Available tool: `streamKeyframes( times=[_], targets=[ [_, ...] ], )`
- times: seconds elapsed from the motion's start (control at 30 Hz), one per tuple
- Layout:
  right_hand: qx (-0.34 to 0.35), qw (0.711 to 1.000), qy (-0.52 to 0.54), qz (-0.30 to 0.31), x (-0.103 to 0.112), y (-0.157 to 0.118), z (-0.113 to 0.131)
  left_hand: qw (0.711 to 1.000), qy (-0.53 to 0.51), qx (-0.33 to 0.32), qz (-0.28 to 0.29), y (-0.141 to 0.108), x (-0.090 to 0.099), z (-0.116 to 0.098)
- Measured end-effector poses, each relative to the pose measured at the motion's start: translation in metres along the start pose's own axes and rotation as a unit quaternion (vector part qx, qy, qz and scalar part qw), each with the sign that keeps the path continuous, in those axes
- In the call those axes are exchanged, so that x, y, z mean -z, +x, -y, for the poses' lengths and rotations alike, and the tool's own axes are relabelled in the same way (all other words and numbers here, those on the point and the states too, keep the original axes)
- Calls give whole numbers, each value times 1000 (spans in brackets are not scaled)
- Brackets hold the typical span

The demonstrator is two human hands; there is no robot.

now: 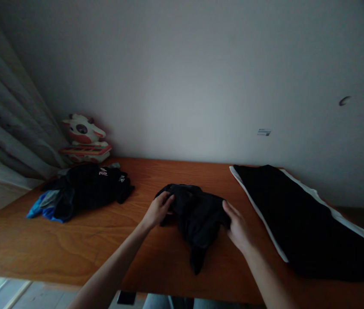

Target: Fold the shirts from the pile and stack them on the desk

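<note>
Here, held garment (195, 214) between clothes pile (88, 189) and flat black cloth (310, 223).

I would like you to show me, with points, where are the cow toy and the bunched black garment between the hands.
Cow toy (85, 134): head view, on the face of the toy.
Bunched black garment (195, 210): head view, on the crumpled middle part.

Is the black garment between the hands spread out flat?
No, the black garment is bunched up, with the left hand and right hand at its sides.
</note>
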State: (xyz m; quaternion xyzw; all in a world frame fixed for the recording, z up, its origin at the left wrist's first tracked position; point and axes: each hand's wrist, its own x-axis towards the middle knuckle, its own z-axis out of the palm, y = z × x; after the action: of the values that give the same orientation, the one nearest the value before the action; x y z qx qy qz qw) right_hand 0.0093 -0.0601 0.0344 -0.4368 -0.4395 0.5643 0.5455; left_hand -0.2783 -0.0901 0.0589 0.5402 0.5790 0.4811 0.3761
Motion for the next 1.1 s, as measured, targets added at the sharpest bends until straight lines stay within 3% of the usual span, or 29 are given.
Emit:
streamKeyframes(
  times=[0.1, 0.2, 0.3, 0.37, 0.43, 0.53, 0.67, 0.77, 0.83, 0.93, 1.03, 1.1],
  targets=[
    [9, 992, 73, -103, 24, 16, 25, 997, -62, -9, -48, 16, 31, 0],
    [27, 975, 130, -180, 49, 26, 49, 986, -98, -71, -119, 37, 64, -5],
    [31, 967, 70, -242, 68, 28, 62, 960, -114, -132, -219, 59, 87, -10],
    [32, 967, -53, -247, 76, 26, 65, 949, -82, -141, -268, 68, 93, -9],
    [48, 956, -222, -187, 79, 22, 65, 953, -14, -132, -271, 68, 90, -3],
    [116, 900, -414, -68, 77, 16, 58, 960, 135, -139, -203, 50, 72, 11],
    [154, 860, -485, 16, 62, 10, 36, 919, 337, -200, -28, 9, 46, 30],
    [129, 823, -549, 69, 47, 5, 21, 885, 398, -239, 27, -7, 38, 42],
    [107, 797, -586, 103, 37, 0, 20, 884, 400, -240, 31, -5, 40, 50],
    [31, 786, -583, 203, 32, -5, 36, 900, 367, -234, 31, 7, 52, 61],
    [-39, 784, -545, 293, 34, -1, 56, 917, 332, -213, -66, 18, 64, 73],
    [5, 814, -519, 261, 30, 9, 62, 918, 313, -188, -154, 21, 66, 78]
  ],
)
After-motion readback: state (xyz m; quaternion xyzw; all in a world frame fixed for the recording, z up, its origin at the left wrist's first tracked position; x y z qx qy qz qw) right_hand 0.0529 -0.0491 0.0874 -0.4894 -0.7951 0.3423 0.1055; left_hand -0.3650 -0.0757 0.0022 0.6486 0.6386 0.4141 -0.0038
